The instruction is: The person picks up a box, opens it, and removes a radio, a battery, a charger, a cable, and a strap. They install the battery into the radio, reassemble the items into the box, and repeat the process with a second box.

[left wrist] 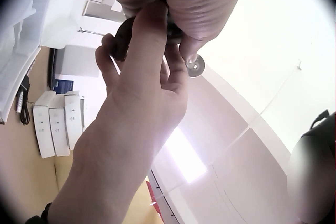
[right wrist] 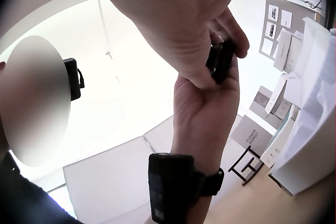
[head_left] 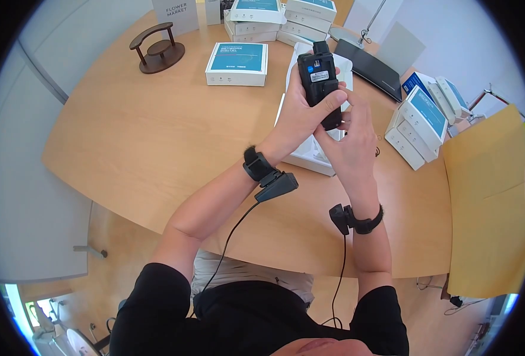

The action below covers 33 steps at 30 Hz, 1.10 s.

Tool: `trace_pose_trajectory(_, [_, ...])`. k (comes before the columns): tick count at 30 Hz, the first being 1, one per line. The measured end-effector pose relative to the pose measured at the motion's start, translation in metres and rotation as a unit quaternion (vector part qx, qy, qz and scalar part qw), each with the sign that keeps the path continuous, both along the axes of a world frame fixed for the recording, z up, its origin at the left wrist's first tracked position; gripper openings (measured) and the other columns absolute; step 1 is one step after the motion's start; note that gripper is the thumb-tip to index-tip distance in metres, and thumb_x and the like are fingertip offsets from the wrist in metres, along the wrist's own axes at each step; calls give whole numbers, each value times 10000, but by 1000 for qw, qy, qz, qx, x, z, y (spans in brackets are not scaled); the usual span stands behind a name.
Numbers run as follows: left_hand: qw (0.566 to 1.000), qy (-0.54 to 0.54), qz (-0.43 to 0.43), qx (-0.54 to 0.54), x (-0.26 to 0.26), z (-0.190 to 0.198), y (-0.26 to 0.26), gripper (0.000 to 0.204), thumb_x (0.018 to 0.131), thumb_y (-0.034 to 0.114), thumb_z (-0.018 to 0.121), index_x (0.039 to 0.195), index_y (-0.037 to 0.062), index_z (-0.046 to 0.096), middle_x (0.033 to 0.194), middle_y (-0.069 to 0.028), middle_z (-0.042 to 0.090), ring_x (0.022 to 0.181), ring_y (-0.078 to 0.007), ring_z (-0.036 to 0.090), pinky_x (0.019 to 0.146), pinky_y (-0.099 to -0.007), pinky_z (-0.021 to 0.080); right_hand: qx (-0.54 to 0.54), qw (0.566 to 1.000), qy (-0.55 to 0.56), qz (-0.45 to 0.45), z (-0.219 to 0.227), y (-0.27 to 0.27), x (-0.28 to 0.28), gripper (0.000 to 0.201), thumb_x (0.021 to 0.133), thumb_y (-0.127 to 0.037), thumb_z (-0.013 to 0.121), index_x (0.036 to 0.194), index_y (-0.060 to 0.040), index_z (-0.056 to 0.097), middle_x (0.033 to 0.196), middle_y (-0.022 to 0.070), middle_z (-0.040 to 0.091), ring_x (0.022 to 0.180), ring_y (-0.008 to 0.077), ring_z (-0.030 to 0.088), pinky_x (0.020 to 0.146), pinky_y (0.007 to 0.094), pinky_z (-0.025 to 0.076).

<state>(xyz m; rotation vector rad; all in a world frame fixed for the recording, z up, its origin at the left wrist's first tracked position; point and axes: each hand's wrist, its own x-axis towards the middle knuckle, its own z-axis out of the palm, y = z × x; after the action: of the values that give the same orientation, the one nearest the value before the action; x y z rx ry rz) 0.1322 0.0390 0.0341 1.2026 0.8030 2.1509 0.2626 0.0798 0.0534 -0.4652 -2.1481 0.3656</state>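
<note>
A black handheld device (head_left: 320,89) with a white label and a short knob on top is held up over an open white box (head_left: 310,155). The left hand (head_left: 301,113) grips it, fingers round its far side and thumb across its front. At its lower right edge, the right hand (head_left: 357,130) holds it with bent fingers. In the left wrist view the right hand (left wrist: 142,71) covers much of the dark device (left wrist: 123,39). The right wrist view shows the device (right wrist: 220,61) between both hands, the left hand (right wrist: 207,98) beneath.
A white and teal box (head_left: 237,64) and a dark wooden stand (head_left: 160,54) are at the back left. Stacked boxes (head_left: 253,28) stand behind. A black laptop-like slab (head_left: 368,68) and more boxes (head_left: 417,127) lie right, near a yellow sheet (head_left: 488,202).
</note>
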Motion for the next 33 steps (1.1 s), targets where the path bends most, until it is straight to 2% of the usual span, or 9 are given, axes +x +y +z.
trace_pose_trajectory(7, [999,28,2,-24,-15,-3,2,585,1019,241,759,1452,26,431,1357,-129,644,1160,-184,694,904,-336,649,-6,998,-59,6,1,1,4,787,714,-248,978,1347,-64,549,1272,108,613,970,281,707,733,388,592])
trace_pose_trajectory(11, [999,45,-6,-26,-19,-2,-1,573,1022,259,757,1445,26,447,1311,-124,670,1099,-173,716,835,-318,648,67,997,-46,19,6,9,8,934,658,-276,1007,1433,-74,525,1309,128,594,1143,308,647,859,418,580])
trace_pose_trajectory(13, [997,49,-37,-50,-18,1,-6,570,1022,268,758,1440,23,457,1291,-129,683,1056,-174,730,822,-318,647,89,995,-31,29,12,11,11,1019,645,-274,1013,1501,-81,495,1334,141,582,1218,323,609,931,434,568])
trace_pose_trajectory(16, [996,48,-54,-54,-16,0,-4,556,1026,280,753,1429,21,471,1271,-139,697,1004,-177,746,817,-316,645,38,998,-25,47,10,14,11,1136,638,-274,1016,1592,-96,427,1371,151,569,1266,347,577,984,443,555])
trace_pose_trajectory(19, [995,56,-59,-52,-16,0,-4,549,1032,289,745,1428,20,476,1272,-147,700,980,-176,750,816,-315,643,42,998,-36,32,11,14,11,1191,635,-276,1018,1629,-103,385,1421,155,546,1268,354,583,992,449,561])
trace_pose_trajectory(22, [994,54,-77,-58,-13,3,-6,551,1016,266,764,1400,6,466,1226,-130,712,961,-153,739,825,-308,633,-2,999,-21,35,12,11,11,1246,611,-244,1037,1662,-151,375,1458,123,552,1300,299,583,1064,445,529])
trace_pose_trajectory(25, [993,53,-87,-59,-11,3,-7,561,1008,258,776,1390,-5,460,1196,-119,719,941,-144,735,817,-302,629,11,998,-20,50,11,16,12,1265,604,-240,1038,1670,-160,362,1481,126,527,1293,294,582,1059,448,537])
trace_pose_trajectory(28, [992,65,-88,-65,-11,-1,-7,571,1020,291,761,1421,5,472,1207,-119,707,952,-161,743,794,-302,630,4,997,-44,58,14,17,14,1256,623,-268,1031,1663,-124,342,1482,178,504,1320,375,570,1027,459,555])
trace_pose_trajectory(33, [991,73,-87,-76,-12,0,-8,580,1020,318,761,1427,10,484,1185,-105,689,953,-168,745,774,-297,628,-14,995,-56,76,15,18,15,1273,615,-239,1035,1669,-132,330,1488,183,502,1299,374,581,1022,453,556])
